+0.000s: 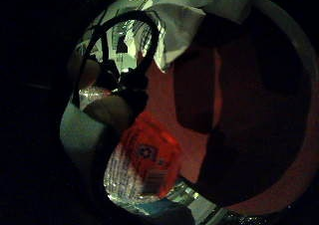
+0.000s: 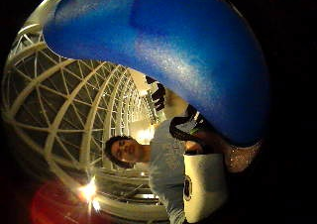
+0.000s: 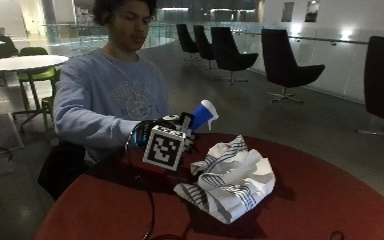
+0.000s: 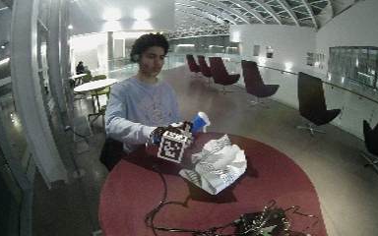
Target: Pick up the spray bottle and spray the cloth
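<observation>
We see the gloved right hand (image 3: 169, 137) grasping the spray bottle (image 3: 202, 116), lifted above the red table (image 3: 325, 200). Its blue head points toward the crumpled striped cloth (image 3: 228, 177), lying on the table just beside the hand.

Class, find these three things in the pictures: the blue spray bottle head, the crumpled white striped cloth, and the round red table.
Blue spray bottle head (image 3: 203, 116): outside view, its blue body.
Crumpled white striped cloth (image 3: 235, 180): outside view, its middle folds.
Round red table (image 3: 325, 200): outside view, bare top.
</observation>
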A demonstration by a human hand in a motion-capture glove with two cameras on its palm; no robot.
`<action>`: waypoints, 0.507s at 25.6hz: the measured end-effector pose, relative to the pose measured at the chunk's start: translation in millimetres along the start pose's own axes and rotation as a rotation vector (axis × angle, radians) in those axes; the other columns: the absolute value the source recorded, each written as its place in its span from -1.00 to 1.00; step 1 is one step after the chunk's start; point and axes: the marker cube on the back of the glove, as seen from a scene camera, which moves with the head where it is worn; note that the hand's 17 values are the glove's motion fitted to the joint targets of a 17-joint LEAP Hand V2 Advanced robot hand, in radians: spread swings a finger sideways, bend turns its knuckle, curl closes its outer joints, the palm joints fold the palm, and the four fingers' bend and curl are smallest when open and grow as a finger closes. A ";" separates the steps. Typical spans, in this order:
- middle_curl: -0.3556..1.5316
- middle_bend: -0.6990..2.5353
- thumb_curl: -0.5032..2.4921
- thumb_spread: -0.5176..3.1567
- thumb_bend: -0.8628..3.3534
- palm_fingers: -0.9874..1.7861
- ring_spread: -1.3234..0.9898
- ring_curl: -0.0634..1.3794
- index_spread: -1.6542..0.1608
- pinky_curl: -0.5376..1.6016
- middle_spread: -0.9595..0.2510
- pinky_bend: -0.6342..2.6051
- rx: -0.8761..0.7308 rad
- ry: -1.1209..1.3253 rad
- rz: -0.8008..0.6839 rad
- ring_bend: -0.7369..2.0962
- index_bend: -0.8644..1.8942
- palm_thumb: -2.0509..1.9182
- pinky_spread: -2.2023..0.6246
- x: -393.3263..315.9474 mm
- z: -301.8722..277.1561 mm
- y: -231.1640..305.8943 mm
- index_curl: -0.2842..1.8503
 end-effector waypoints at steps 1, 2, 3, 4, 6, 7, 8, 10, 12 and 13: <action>-0.12 -0.40 -0.26 -0.33 -0.60 0.48 0.12 -0.37 0.61 -0.16 0.47 -0.46 0.004 0.008 0.002 -0.09 -0.30 0.51 0.75 1.2 0.3 0.1 -0.48; -0.11 -0.40 -0.26 -0.33 -0.60 0.48 0.12 -0.37 0.61 -0.16 0.48 -0.46 0.013 0.014 0.003 -0.09 -0.30 0.51 0.75 2.3 -0.1 -0.3 -0.48; -0.11 -0.40 -0.26 -0.32 -0.60 0.47 0.12 -0.37 0.61 -0.16 0.48 -0.46 0.024 0.013 0.002 -0.09 -0.30 0.51 0.75 2.6 -1.1 -1.1 -0.48; -0.11 -0.40 -0.25 -0.32 -0.60 0.47 0.12 -0.37 0.61 -0.16 0.48 -0.46 0.035 0.006 0.002 -0.10 -0.30 0.51 0.75 2.1 -2.5 -1.8 -0.48; -0.11 -0.40 -0.25 -0.32 -0.60 0.47 0.12 -0.37 0.61 -0.16 0.48 -0.47 0.048 -0.015 0.004 -0.10 -0.30 0.51 0.75 0.7 -4.8 -2.0 -0.48; -0.11 -0.40 -0.25 -0.32 -0.60 0.47 0.12 -0.37 0.61 -0.16 0.49 -0.47 0.049 -0.019 0.006 -0.10 -0.30 0.51 0.75 0.9 -5.0 -1.6 -0.48; -0.11 -0.40 -0.25 -0.32 -0.60 0.47 0.12 -0.37 0.61 -0.16 0.49 -0.47 0.047 -0.018 0.008 -0.10 -0.30 0.51 0.75 1.7 -4.7 -1.1 -0.49; -0.11 -0.40 -0.25 -0.32 -0.60 0.47 0.12 -0.37 0.62 -0.16 0.49 -0.47 0.038 -0.010 0.011 -0.10 -0.30 0.51 0.75 3.8 -3.3 0.1 -0.49; -0.11 -0.40 -0.25 -0.32 -0.60 0.47 0.12 -0.37 0.62 -0.16 0.49 -0.47 0.027 -0.007 0.015 -0.10 -0.30 0.51 0.75 4.2 -2.4 1.0 -0.49; -0.11 -0.40 -0.25 -0.32 -0.60 0.47 0.12 -0.37 0.62 -0.16 0.49 -0.47 0.025 -0.005 0.016 -0.10 -0.30 0.51 0.75 4.3 -2.3 0.8 -0.49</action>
